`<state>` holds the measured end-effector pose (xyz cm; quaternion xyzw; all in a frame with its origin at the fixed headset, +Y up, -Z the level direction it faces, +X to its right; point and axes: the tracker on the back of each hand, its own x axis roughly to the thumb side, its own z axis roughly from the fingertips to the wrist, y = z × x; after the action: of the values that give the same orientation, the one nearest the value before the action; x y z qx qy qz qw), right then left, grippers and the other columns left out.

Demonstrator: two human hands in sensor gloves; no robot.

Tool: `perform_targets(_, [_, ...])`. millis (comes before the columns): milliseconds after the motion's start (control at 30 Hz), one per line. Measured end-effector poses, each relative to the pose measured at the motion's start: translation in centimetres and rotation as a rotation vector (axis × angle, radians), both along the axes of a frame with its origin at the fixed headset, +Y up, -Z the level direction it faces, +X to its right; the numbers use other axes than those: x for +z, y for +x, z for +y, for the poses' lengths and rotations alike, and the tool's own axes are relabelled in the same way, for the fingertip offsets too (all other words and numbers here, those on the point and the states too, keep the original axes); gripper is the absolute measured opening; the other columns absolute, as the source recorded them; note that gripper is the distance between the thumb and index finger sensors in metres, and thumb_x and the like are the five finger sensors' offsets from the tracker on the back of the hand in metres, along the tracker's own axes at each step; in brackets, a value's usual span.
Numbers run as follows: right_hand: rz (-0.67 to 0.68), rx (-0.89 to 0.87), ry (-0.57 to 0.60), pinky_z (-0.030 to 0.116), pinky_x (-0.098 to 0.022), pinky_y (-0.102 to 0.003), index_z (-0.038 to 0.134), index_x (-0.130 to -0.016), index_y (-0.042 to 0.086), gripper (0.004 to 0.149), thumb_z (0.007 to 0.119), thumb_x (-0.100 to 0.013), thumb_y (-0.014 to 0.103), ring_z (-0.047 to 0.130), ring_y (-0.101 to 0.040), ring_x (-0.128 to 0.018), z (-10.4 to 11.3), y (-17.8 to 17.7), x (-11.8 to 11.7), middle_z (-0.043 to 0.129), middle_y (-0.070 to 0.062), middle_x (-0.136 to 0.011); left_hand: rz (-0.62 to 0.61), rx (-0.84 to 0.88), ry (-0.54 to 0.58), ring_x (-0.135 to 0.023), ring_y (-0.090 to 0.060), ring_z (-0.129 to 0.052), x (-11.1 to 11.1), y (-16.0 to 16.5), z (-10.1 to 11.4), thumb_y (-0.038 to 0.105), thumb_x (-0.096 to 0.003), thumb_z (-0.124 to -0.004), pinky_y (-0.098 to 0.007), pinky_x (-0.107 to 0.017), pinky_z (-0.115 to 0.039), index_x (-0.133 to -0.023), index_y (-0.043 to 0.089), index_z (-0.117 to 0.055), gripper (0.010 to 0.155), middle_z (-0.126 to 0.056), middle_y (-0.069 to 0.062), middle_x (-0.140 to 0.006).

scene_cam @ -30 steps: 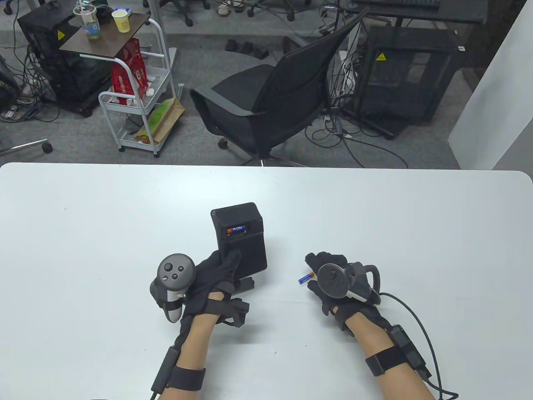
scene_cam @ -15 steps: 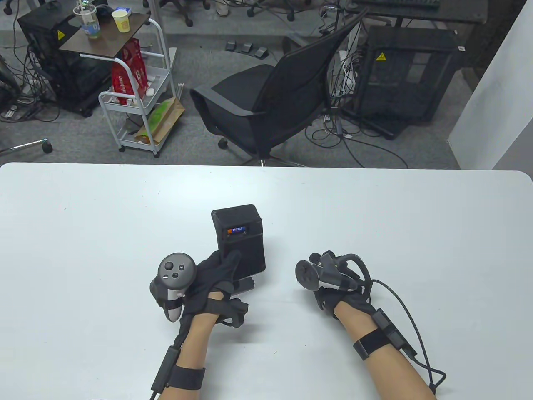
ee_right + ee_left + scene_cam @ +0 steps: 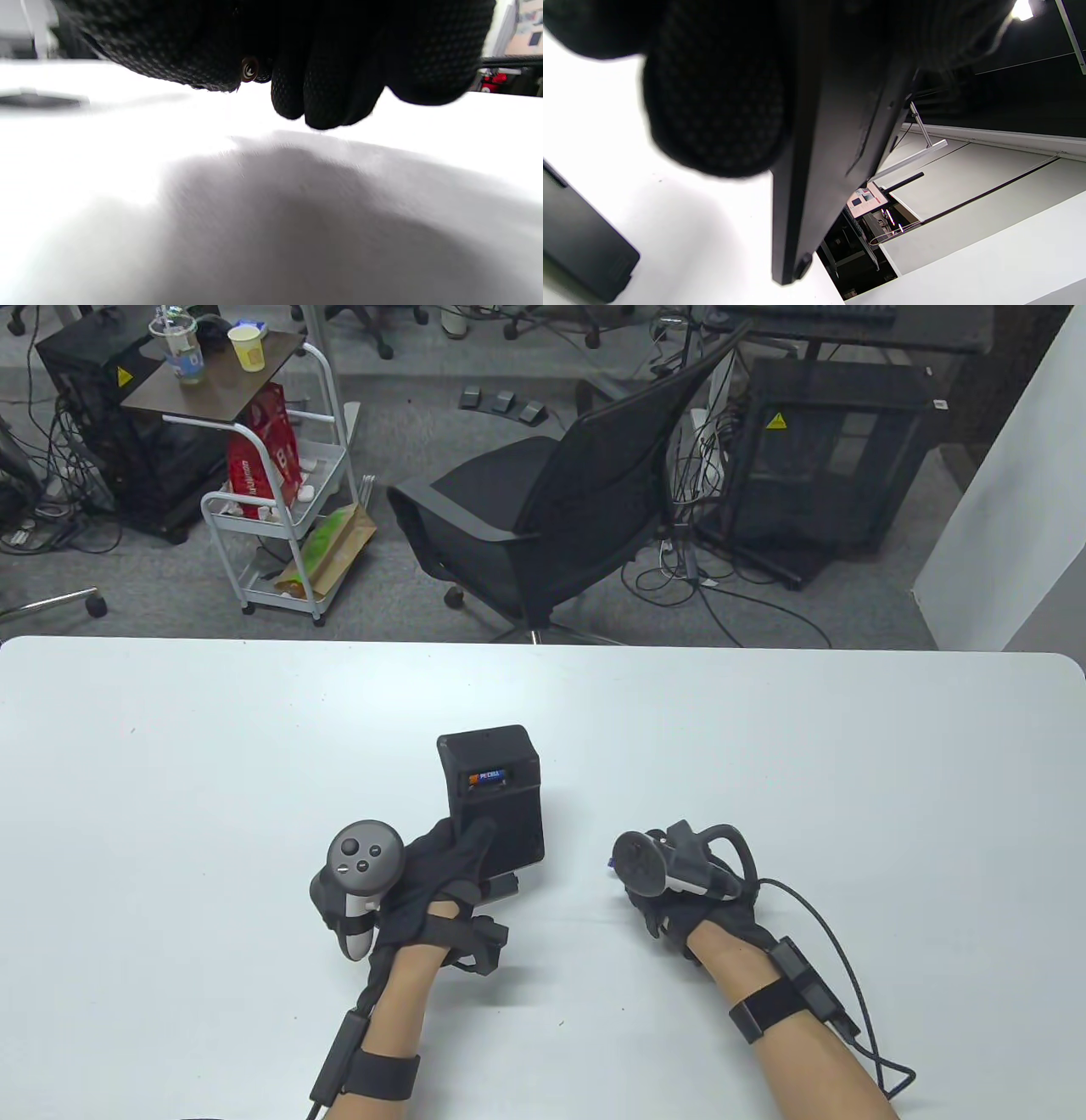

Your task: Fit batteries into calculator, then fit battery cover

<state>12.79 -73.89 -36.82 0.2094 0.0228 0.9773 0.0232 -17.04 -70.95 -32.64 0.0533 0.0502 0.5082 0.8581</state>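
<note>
"PKCELL" label on the seated battery point(image 3: 486, 777)

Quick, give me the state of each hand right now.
Left hand: grips the calculator, holding it tilted off the table.
Right hand: fingers curled around a battery; only its end shows.

Black mesh gloves point(image 3: 441, 874), grey trackers point(image 3: 365, 857) (cabled), bare forearms.

Count on the table
One calculator point(image 3: 495, 806), two batteries point(image 3: 485, 778) point(image 3: 250, 69), one cover point(image 3: 583, 250), two hands point(image 3: 441, 869) point(image 3: 670, 903).
</note>
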Motion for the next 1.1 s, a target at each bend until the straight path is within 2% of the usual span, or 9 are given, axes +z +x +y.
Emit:
perform_targets(233, [-0.021, -0.290, 0.174, 0.090, -0.028, -0.048, 0.081, -0.079, 0.007, 0.050, 0.094, -0.039, 0.034, 0.106, -0.032, -0.037, 3.9, 2.8, 2.3, 0.100, -0.015, -0.058, -0.018, -0.006, 0.006, -0.025, -0.018, -0.112, 0.1, 0.6, 0.2, 0.056, -0.0385, -0.078, -0.041, -0.030, -0.090, -0.075, 0.009, -0.093, 0.061, -0.102, -0.014, -0.060])
perform_targets(333, [-0.033, -0.412, 0.247, 0.091, -0.026, -0.047, 0.083, -0.077, 0.006, 0.050, 0.095, -0.038, 0.035, 0.107, -0.031, -0.034, 5.5, 4.0, 3.7, 0.102, -0.015, -0.055, -0.037, -0.017, 0.008, -0.025, -0.018, -0.112, 0.2, 1.2, 0.2, 0.056, -0.0384, -0.078, -0.041, -0.030, -0.090, -0.075, 0.009, -0.093, 0.061, -0.102, -0.014, -0.060])
perform_targets(500, [-0.032, -0.511, 0.307, 0.092, -0.024, -0.046, 0.085, -0.076, 0.007, 0.050, 0.095, -0.038, 0.036, 0.108, -0.030, -0.032, 7.0, 5.0, 5.4, 0.103, -0.014, -0.053, -0.081, -0.044, 0.013, -0.025, -0.018, -0.112, 0.4, 2.4, 0.3, 0.057, -0.0385, -0.078, -0.041, -0.030, -0.090, -0.075, 0.009, -0.093, 0.061, -0.102, -0.014, -0.059])
perform_targets(733, [-0.039, -0.602, 0.375, 0.093, -0.023, -0.046, 0.087, -0.075, 0.007, 0.050, 0.097, -0.036, 0.036, 0.109, -0.029, -0.030, 7.1, 5.8, 6.6, 0.104, -0.013, -0.051, -0.154, -0.049, 0.008, -0.025, -0.017, -0.112, 0.6, 4.3, 0.3, 0.057, -0.0386, -0.078, -0.040, -0.030, -0.090, -0.075, 0.009, -0.093, 0.061, -0.102, -0.014, -0.059])
perform_targets(1100, [-0.039, -0.477, 0.433, 0.094, -0.024, -0.045, 0.087, -0.074, 0.007, 0.050, 0.098, -0.035, 0.035, 0.109, -0.028, -0.031, 6.7, 5.0, 7.6, 0.104, -0.013, -0.051, -0.301, -0.140, -0.004, -0.025, -0.017, -0.113, 1.5, 8.4, -0.3, 0.056, -0.0388, -0.078, -0.040, -0.030, -0.090, -0.075, 0.009, -0.093, 0.061, -0.102, -0.014, -0.059])
